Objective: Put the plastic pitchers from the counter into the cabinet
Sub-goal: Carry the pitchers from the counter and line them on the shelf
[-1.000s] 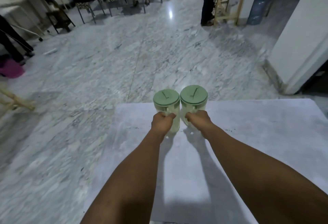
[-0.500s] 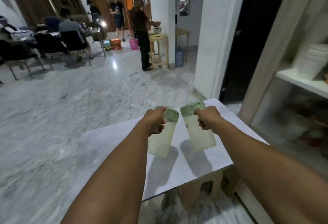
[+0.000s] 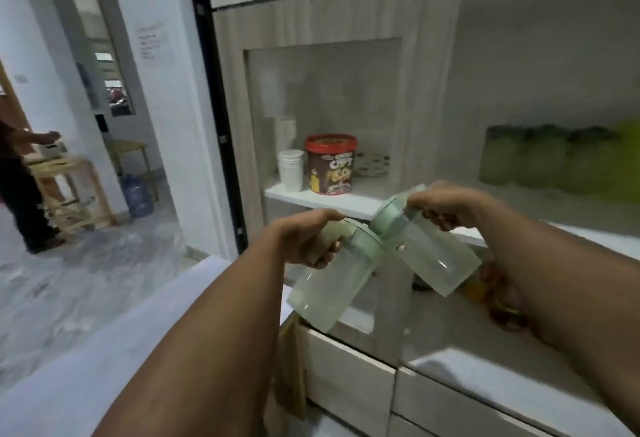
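Observation:
I hold two pale green see-through plastic pitchers with green lids in the air before the cabinet (image 3: 429, 66). My left hand (image 3: 308, 239) grips the handle of the left pitcher (image 3: 329, 287), which tilts down to the left. My right hand (image 3: 446, 208) grips the handle of the right pitcher (image 3: 429, 260), which tilts down to the right. Their lids nearly touch in the middle. The white counter (image 3: 86, 360) lies below my left arm, behind both pitchers.
The cabinet's white shelf (image 3: 346, 197) carries a stack of white cups (image 3: 291, 170), a red cereal tub (image 3: 330, 163) and plates behind glass. Blurred green containers (image 3: 540, 156) stand at right. Drawers (image 3: 349, 377) sit below. A person (image 3: 20, 191) stands far left by a wooden stool.
My view has swung right from the counter and floor to the cabinet. Both pitchers were lifted off the counter and carried toward the shelf, tilting apart at their bases.

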### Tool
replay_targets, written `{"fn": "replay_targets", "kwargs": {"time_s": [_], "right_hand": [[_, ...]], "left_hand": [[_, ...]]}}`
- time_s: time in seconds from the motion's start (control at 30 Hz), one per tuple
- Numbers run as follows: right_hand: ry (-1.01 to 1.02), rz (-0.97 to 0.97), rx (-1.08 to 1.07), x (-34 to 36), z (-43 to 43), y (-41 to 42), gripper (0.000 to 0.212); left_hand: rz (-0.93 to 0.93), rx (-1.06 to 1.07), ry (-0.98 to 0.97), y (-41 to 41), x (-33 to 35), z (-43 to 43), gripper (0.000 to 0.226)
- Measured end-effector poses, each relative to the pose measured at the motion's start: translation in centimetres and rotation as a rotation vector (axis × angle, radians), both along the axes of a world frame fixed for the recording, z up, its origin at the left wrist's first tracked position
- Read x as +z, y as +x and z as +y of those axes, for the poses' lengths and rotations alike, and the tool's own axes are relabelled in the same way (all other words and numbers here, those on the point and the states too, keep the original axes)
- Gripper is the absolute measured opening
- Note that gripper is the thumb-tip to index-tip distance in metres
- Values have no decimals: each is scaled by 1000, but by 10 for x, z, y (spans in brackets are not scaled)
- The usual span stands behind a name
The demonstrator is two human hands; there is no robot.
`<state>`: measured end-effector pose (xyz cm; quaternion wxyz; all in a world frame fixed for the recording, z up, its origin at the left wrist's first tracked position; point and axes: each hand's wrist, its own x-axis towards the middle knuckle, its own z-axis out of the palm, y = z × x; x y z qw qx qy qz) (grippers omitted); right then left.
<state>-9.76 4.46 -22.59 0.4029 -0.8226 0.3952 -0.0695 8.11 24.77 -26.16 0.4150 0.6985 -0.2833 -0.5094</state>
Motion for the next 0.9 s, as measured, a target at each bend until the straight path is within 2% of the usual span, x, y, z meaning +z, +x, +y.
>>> {"fn": "replay_targets", "kwargs": {"time_s": [0.07, 0.17, 0.23, 0.3, 0.37, 0.47, 0.57, 0.8, 0.9], "right_hand": [[-14, 39, -57, 24, -40, -48, 17], [-44, 20, -206, 54, -96, -103, 37], [-85, -59, -330, 65, -134, -127, 55], [-118, -187, -427, 69, -168, -139, 62], [-98, -336, -510, 68, -197, -145, 57], [-43, -532, -597, 54, -236, -145, 42], [50, -619, -581, 27, -269, -134, 37], [293, -757, -426, -22, -309, -69, 39], [291, -673, -431, -33, -331, -42, 39]], "left_hand": [[13, -93, 3, -22, 14, -46, 41], [13, -203, -18, -53, 34, -109, 42], [0, -234, -48, -74, 47, -148, 44], [20, -228, -115, -90, 54, -185, 42], [36, -171, -179, -104, 57, -223, 40], [-8, 27, -315, -121, 51, -282, 39], [-85, 262, -459, -129, 35, -339, 31], [-192, 462, -417, -104, 2, -414, 27], [-290, 489, -357, -82, -3, -452, 41]]}}
